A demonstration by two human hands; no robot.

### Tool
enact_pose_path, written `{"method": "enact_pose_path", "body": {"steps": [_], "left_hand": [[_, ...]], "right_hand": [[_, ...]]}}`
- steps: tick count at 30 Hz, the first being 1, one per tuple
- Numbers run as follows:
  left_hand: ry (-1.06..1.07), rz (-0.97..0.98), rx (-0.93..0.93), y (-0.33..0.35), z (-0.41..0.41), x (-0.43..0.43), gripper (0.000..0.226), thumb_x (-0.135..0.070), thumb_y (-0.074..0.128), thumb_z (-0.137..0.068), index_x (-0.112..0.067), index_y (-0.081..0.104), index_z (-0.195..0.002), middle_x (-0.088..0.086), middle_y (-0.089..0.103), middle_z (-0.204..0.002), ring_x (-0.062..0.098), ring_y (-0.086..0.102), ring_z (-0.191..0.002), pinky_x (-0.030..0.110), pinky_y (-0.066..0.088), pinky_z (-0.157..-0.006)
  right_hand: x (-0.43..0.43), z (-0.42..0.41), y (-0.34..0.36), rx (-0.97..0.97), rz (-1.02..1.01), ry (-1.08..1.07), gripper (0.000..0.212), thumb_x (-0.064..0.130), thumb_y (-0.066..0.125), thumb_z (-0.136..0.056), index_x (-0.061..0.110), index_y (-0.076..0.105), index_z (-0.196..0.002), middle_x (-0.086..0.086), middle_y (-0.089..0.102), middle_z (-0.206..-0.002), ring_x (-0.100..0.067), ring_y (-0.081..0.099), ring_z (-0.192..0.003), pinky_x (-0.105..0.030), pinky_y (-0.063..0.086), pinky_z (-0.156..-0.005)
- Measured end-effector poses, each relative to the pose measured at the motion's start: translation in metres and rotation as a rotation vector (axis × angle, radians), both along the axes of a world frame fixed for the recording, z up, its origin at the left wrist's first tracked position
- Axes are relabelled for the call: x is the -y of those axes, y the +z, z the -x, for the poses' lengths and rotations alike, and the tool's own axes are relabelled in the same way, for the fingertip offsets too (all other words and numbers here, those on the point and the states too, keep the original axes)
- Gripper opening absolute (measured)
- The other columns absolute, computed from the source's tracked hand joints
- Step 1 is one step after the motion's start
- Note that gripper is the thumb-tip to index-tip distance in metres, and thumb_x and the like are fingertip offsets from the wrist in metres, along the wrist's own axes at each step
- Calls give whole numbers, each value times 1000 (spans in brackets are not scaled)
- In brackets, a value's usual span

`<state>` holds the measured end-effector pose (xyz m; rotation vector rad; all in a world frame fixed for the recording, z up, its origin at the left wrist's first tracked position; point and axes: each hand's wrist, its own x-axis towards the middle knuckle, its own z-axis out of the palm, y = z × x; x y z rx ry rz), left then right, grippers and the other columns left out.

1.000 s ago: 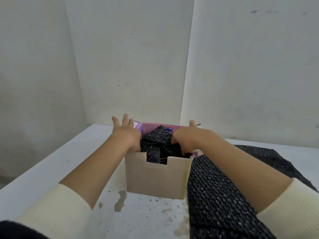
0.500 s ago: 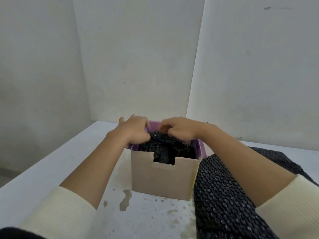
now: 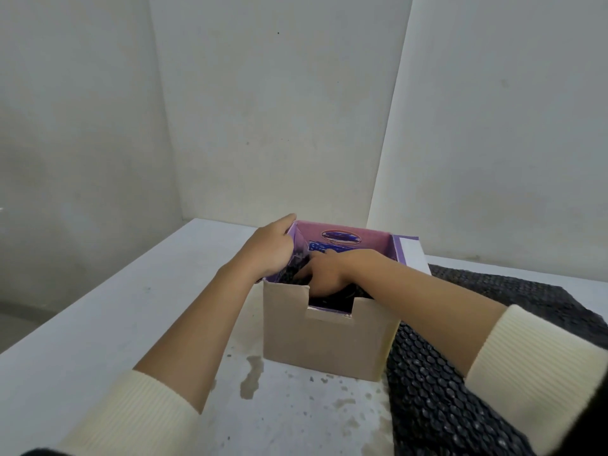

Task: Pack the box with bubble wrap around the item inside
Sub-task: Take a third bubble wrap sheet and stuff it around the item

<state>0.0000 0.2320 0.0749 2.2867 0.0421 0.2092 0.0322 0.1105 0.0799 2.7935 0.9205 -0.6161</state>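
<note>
**Head view.** A white table (image 3: 98,324) sits in a corner of bare, grey-white walls (image 3: 263,110). Its near surface carries brownish stains (image 3: 251,376) and specks. The cardboard box (image 3: 329,340), purple-lined and notched in its near wall, stands open at the table's middle. Your left hand (image 3: 269,251) curls its fingers over the box's left wall, near the far corner. Your right hand (image 3: 329,271) reaches down into the black bubble wrap (image 3: 291,274) inside the box. One finger lies straight and the rest are buried, so you cannot tell whether they pinch. The item is hidden beneath the wrap. A loose sheet (image 3: 444,390) of the same wrap lies right of the box, touching it.
</note>
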Motion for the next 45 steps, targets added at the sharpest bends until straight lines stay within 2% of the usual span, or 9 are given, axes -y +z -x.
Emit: {"method": "enact_pose_path", "body": {"steps": [7,14,19,22,25,36,39,42,45], "left_hand": [[33,-7,-8,1,2,-1,57,-8,29,-91,-25,29,-146,-3,27,-155,19,25,-143,28,21,-112],[-4,-66,-35,2,3,0,47,-21,28,-100,-23,27,-146,1,26,-155,21,24,-143,29,19,-113],[-20,-83,-58,3,6,1,47,-26,29,-100,-26,25,-147,1,26,-155,22,26,-142,30,21,-112],[-14,-77,-57,3,7,1,47,-26,32,-99,-27,29,-145,3,33,-153,23,31,-139,29,25,-108],[-10,-102,-61,5,9,3,47,-23,31,-99,-26,27,-146,4,32,-153,25,30,-139,31,25,-108],[-7,-119,-70,5,9,3,51,-21,31,-98,-27,22,-148,-2,22,-157,22,24,-143,31,20,-113],[-7,-133,-61,5,11,3,50,-20,30,-98,-26,24,-147,1,27,-155,24,28,-141,32,23,-111],[-14,-133,-57,6,12,4,49,-18,30,-98,-25,25,-147,2,31,-153,24,31,-139,31,26,-109],[-11,-162,-60,6,10,4,50,-19,29,-99,-25,22,-148,1,26,-155,23,28,-140,31,24,-111]], "right_hand": [[9,6,18,-36,-315,58,34,36,46,-88,28,67,-114,3,61,-125,-19,52,-117,-38,35,-107],[-13,16,-1,-50,68,90,42,32,40,-96,4,53,-125,-15,53,-131,-30,50,-118,-31,33,-84],[4,13,9,-99,-201,90,28,29,50,-87,16,66,-105,-3,65,-111,-22,59,-102,-34,44,-92],[28,8,34,21,-464,-25,35,6,48,-84,16,66,-112,-1,66,-109,-16,58,-96,-25,45,-79],[42,-2,43,-33,-345,-130,52,-8,33,-86,11,51,-131,-11,58,-124,-25,61,-100,-22,54,-62],[27,-6,23,-495,-271,-456,59,47,28,-90,22,31,-144,-13,29,-151,-39,27,-137,-54,32,-100],[33,-9,39,-311,-253,-330,38,27,43,-91,10,50,-125,-18,54,-127,-36,57,-112,-46,51,-86],[41,-1,55,130,197,-9,12,14,54,-90,5,61,-88,-6,61,-83,-28,60,-84,-31,49,-59],[49,12,45,213,463,38,20,28,46,-94,13,61,-94,0,54,-85,-22,52,-89,-34,44,-84]]}}
